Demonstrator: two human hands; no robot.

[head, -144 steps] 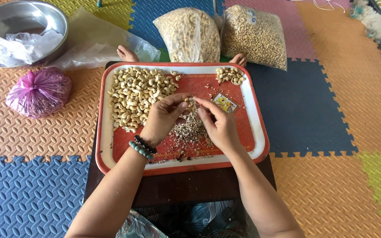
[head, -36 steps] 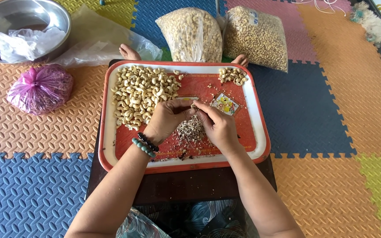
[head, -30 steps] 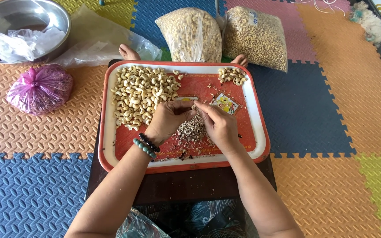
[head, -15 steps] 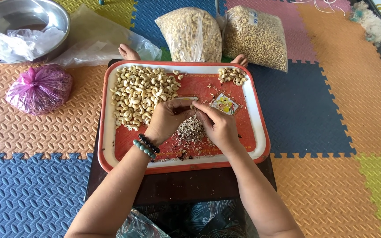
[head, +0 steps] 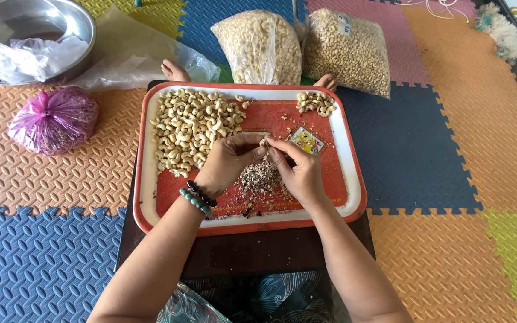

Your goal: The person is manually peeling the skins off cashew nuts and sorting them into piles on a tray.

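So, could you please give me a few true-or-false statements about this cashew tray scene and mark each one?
1. Both hands, left hand and right hand, meet over the red rectangular plastic tray. True.
2. The big pile of pale cashew nuts lies at the tray's right. False: at its left.
3. The purple tied plastic bag sits on the tray. False: on the mat beside it.
4. Two clear bags of nuts stand beyond the tray. True.

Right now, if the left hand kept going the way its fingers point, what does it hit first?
The left hand points right, so it would meet the right hand first; their fingertips already pinch one cashew above the shell scraps. Depth looks shared.
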